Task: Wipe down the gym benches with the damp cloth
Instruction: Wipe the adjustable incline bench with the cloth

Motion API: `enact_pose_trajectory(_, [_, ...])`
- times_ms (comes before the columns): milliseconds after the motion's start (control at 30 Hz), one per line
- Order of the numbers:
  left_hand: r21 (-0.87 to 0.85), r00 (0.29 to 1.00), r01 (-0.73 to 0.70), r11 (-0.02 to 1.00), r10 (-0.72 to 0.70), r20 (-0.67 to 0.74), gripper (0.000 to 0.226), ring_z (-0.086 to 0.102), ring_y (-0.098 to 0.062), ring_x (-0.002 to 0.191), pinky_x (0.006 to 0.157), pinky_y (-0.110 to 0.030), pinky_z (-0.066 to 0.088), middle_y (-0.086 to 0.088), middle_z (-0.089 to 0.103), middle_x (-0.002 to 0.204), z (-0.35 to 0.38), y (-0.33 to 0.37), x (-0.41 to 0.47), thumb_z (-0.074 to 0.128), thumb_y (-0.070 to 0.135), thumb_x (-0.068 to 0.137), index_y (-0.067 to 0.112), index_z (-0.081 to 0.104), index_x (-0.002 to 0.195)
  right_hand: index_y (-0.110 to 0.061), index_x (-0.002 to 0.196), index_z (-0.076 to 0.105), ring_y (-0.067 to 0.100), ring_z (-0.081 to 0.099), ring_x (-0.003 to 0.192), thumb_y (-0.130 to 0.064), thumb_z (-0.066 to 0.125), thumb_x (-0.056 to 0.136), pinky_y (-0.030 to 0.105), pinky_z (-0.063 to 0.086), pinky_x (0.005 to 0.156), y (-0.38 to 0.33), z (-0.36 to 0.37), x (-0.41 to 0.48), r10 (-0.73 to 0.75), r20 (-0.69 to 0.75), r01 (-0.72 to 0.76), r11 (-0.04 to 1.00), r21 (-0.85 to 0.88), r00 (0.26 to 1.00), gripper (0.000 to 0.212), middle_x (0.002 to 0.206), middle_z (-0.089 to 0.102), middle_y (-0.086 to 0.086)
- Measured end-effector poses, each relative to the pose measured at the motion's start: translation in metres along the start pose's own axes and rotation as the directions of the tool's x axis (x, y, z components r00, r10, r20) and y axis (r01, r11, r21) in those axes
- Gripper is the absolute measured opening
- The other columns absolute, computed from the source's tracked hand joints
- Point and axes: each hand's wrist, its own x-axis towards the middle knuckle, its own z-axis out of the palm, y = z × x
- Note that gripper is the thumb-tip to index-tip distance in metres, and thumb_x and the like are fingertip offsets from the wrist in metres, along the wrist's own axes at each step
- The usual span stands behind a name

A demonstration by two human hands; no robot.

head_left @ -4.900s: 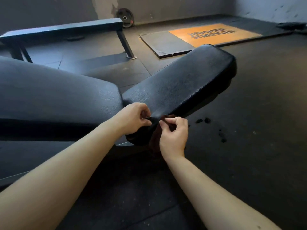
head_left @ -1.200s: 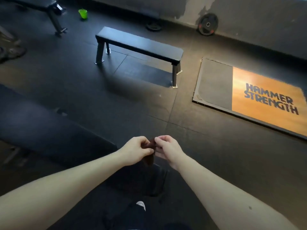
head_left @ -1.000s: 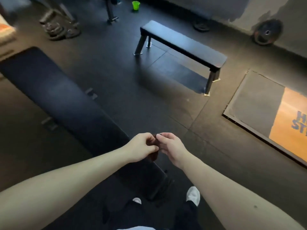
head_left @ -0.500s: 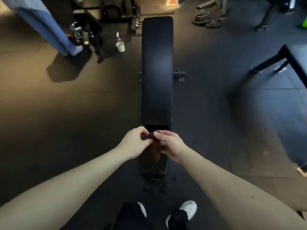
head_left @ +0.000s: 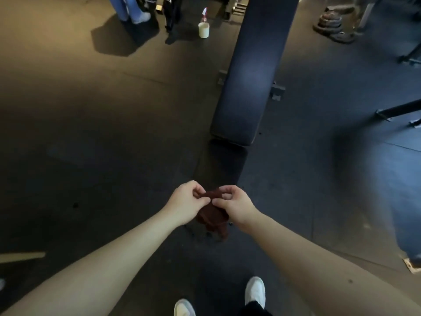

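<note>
While the dark reddish cloth [head_left: 213,213] is pinched along its top edge by the left hand [head_left: 185,201] and the right hand [head_left: 234,206], thumb against fingertips on each side, its bulk is left hanging bunched below and between the wrists, above the floor [head_left: 91,133] and clear of any pad. The bench [head_left: 252,71] to be wiped is found ahead of the grip and slightly to the right, apart from the cloth; its long axis is laid away from the person, leaning a little rightward toward the far end, so a lengthwise stroke is favoured. The right hand is judged marginally nearer its near end. A darker patch [head_left: 222,163] between that end and the hands may be a lower seat pad or only shadow; it cannot be told in this light. Open floor is seen down the left flank of the bench, whereas a cross foot [head_left: 276,92] juts out on the right and a second frame [head_left: 398,109] stands farther right. A white container [head_left: 203,29] and stacked weight plates [head_left: 332,21] are kept well off, near the far end.
</note>
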Motion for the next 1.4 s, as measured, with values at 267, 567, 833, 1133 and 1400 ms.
enact_pose_trajectory(267, [-0.04, 0.986, -0.045, 0.998, 0.038, -0.162, 0.005, 0.069, -0.009, 0.082, 0.082, -0.034, 0.057, 0.007, 0.072, 0.083, 0.102, -0.113, 0.072, 0.071, 0.032, 0.093, 0.028, 0.069, 0.09, -0.026, 0.105, 0.066, 0.008, 0.067, 0.092, -0.023, 0.077, 0.088, 0.023, 0.053, 0.076, 0.075, -0.036, 0.111, -0.438, -0.122, 0.29, 0.753, -0.591, 0.89, 0.021, 0.099, 0.069, -0.012])
enact_pose_trajectory(567, [0.083, 0.804, -0.247, 0.966, 0.252, -0.538, 0.033, 0.058, -0.004, 0.095, 0.09, -0.026, 0.047, 0.007, 0.056, 0.118, 0.16, -0.235, 0.172, 0.066, 0.033, 0.096, 0.025, 0.061, 0.128, -0.03, 0.116, 0.072, 0.014, 0.052, 0.106, -0.02, 0.075, 0.091, 0.038, 0.036, 0.1, 0.181, -0.03, 0.225, -0.853, 0.405, 0.698, -0.07, -0.713, 0.328, 0.027, 0.107, 0.066, -0.016])
enact_pose_trajectory(833, [-0.01, 0.756, -0.406, 0.914, 0.33, -0.566, 0.03, 0.065, -0.005, 0.107, 0.102, -0.036, 0.053, 0.011, 0.07, 0.115, 0.16, -0.269, 0.178, 0.072, 0.02, 0.094, 0.026, 0.072, 0.123, -0.027, 0.105, 0.081, 0.031, 0.056, 0.106, -0.014, 0.087, 0.079, 0.049, 0.047, 0.083, 0.214, -0.032, 0.241, -0.83, 0.536, 0.592, -0.357, -0.723, 0.153, 0.03, 0.115, 0.064, -0.001])
enact_pose_trajectory(1133, [-0.113, 0.796, -0.416, 0.902, 0.302, -0.525, 0.022, 0.061, 0.003, 0.105, 0.087, -0.019, 0.045, 0.018, 0.071, 0.109, 0.148, -0.281, 0.187, 0.078, 0.031, 0.088, 0.033, 0.076, 0.11, -0.026, 0.095, 0.081, 0.03, 0.054, 0.087, -0.017, 0.092, 0.073, 0.039, 0.033, 0.078, 0.219, -0.033, 0.248, -0.779, 0.626, 0.399, -0.583, -0.708, -0.026, 0.027, 0.096, 0.061, 0.0])
enact_pose_trajectory(1400, [-0.194, 0.812, -0.451, 0.871, 0.31, -0.494, 0.013, 0.068, 0.004, 0.096, 0.076, -0.009, 0.05, 0.014, 0.076, 0.098, 0.142, -0.286, 0.195, 0.075, 0.027, 0.091, 0.03, 0.078, 0.104, -0.03, 0.1, 0.076, 0.028, 0.047, 0.098, -0.03, 0.081, 0.082, 0.043, 0.036, 0.079, 0.185, 0.046, 0.263, -0.707, 0.701, 0.318, -0.648, -0.693, 0.088, 0.018, 0.104, 0.057, 0.002])
